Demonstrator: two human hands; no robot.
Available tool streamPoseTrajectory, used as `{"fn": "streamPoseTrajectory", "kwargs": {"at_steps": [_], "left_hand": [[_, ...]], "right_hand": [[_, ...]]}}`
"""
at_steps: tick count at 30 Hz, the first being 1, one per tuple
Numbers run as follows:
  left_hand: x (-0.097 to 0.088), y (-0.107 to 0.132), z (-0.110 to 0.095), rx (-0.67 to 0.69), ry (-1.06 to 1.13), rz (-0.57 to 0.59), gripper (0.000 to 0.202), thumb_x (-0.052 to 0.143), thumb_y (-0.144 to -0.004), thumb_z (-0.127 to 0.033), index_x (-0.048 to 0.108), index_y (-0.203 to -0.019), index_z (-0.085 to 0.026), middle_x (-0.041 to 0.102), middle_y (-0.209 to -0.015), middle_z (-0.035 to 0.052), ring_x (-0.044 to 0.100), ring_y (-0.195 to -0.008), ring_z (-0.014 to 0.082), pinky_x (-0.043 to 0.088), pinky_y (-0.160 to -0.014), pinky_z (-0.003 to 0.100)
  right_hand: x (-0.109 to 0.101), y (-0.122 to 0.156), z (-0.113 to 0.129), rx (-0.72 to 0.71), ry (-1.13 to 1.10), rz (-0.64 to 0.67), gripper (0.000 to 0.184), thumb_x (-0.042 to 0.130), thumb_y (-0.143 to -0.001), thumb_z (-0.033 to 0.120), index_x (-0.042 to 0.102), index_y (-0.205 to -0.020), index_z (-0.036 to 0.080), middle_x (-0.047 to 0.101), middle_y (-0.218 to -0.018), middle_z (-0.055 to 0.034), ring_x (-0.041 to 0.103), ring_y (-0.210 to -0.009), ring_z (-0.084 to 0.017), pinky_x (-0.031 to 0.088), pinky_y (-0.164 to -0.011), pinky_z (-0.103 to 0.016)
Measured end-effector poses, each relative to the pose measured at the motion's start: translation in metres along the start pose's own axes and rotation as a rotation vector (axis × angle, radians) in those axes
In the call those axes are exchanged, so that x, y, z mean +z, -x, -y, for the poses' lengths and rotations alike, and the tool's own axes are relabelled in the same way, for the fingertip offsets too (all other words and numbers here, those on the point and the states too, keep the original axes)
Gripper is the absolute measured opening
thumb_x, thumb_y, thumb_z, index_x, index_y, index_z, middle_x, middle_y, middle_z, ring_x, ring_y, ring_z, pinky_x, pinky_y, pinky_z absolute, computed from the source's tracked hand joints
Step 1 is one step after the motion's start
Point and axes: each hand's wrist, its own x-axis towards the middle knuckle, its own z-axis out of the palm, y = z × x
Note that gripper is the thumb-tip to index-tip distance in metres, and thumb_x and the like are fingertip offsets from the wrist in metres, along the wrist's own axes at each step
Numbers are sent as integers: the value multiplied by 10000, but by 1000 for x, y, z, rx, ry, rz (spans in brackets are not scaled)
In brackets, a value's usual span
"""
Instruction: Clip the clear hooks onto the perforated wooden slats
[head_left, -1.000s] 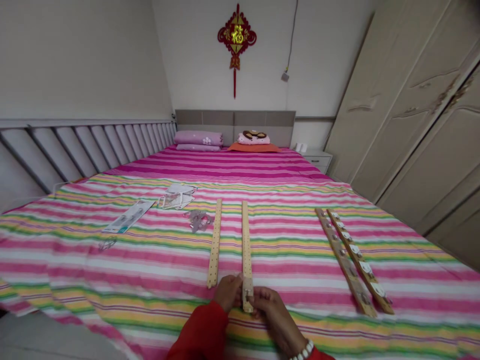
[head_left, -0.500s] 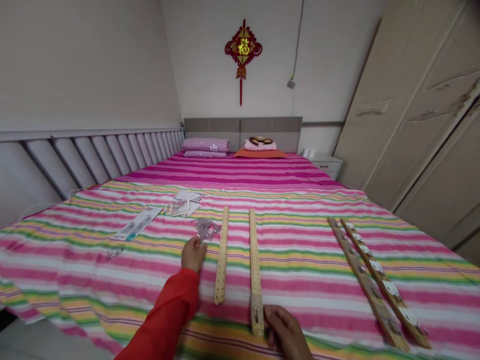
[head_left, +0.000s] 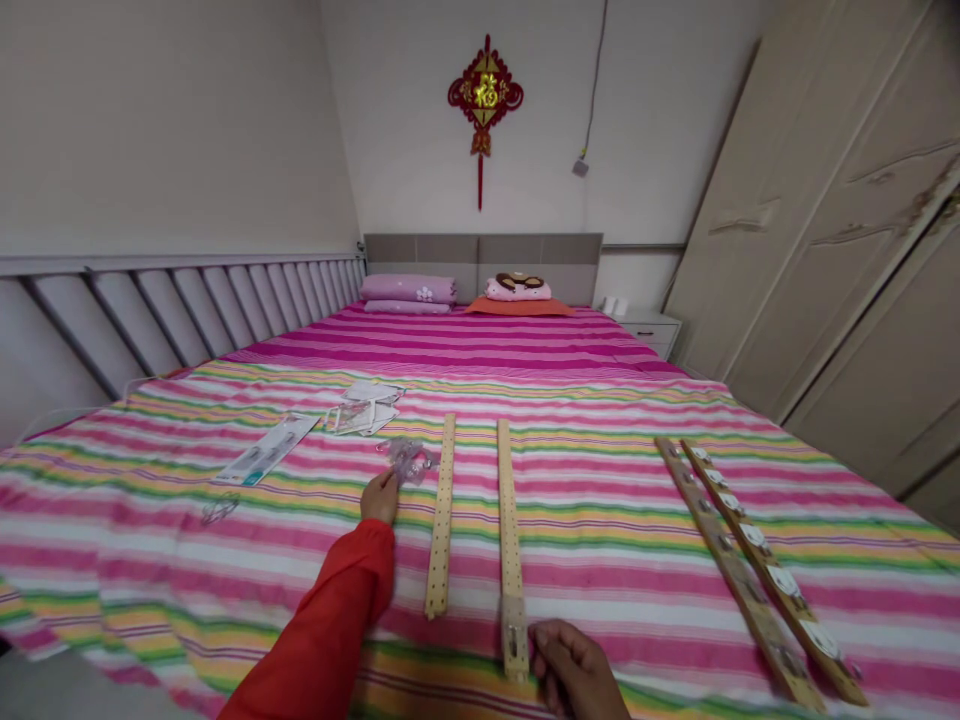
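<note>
My left hand (head_left: pixel 379 496), in a red sleeve, reaches out over the striped bedspread (head_left: pixel 600 500) to a small heap of clear plastic clips (head_left: pixel 409 459); its fingertips touch the heap and look pinched. My right hand (head_left: pixel 574 665) rests with curled fingers beside the near end of a perforated wooden strip (head_left: pixel 510 530), where a small clip (head_left: pixel 514 628) sits on the strip. A second perforated strip (head_left: pixel 441 520) lies parallel on the left, between the two hands.
Two more wooden strips (head_left: pixel 750 560) with fittings attached lie at the right. Packaging cards (head_left: pixel 264 450) and opened packets (head_left: pixel 364 408) lie at the left. Pillows (head_left: pixel 409 289) are at the headboard, a wardrobe (head_left: pixel 840 230) at the right, a padded rail (head_left: pixel 187 300) at the left.
My left hand left the strip's near end and reached forward left to the heap of clips. My right hand stayed by the strip's end.
</note>
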Motion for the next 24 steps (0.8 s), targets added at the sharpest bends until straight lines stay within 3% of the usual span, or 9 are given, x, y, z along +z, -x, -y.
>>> {"fn": "streamPoseTrajectory", "kwargs": {"at_steps": [8, 12, 15, 19, 24], "left_hand": [[-15, 29, 2, -134, 514, -113, 200, 715, -630, -202, 713, -818, -135, 739, -826, 56, 677, -899, 209, 493, -947, 366], [-24, 48, -5, -272, 754, -57, 133, 668, -636, -58, 676, -741, -139, 709, -711, 21, 687, -723, 139, 535, -878, 320], [-30, 69, -13, -310, 807, 28, 169, 686, -631, -59, 664, -774, -145, 711, -739, 21, 686, -717, 133, 553, -804, 283], [-36, 106, -28, -171, 793, 190, 306, 785, -575, -210, 651, -844, -149, 725, -847, 42, 688, -829, 179, 551, -781, 279], [-36, 150, -47, 34, 624, 319, 564, 784, -612, -357, 603, -1112, -171, 726, -894, 56, 677, -933, 224, 546, -825, 315]], "right_hand": [[1, 3, 2, 1, 7, -25, 499, 725, -559, 643, 628, -645, 161, 585, -510, 6, 423, -315, -64, 241, -340, -194], [2, 3, 0, -8, 2, -43, 527, 729, -528, 664, 621, -623, 157, 559, -480, 14, 401, -300, -58, 220, -332, -192], [2, 5, 7, -55, 19, -111, 527, 734, -523, 657, 641, -636, 151, 559, -490, 16, 384, -310, -49, 214, -341, -192], [9, 9, 29, -135, 44, -151, 518, 743, -532, 638, 667, -659, 142, 542, -486, 23, 379, -333, -47, 225, -363, -198], [31, 16, 55, -162, -15, -13, 497, 761, -558, 599, 678, -715, 135, 588, -527, 8, 407, -353, -54, 262, -382, -207]]}}
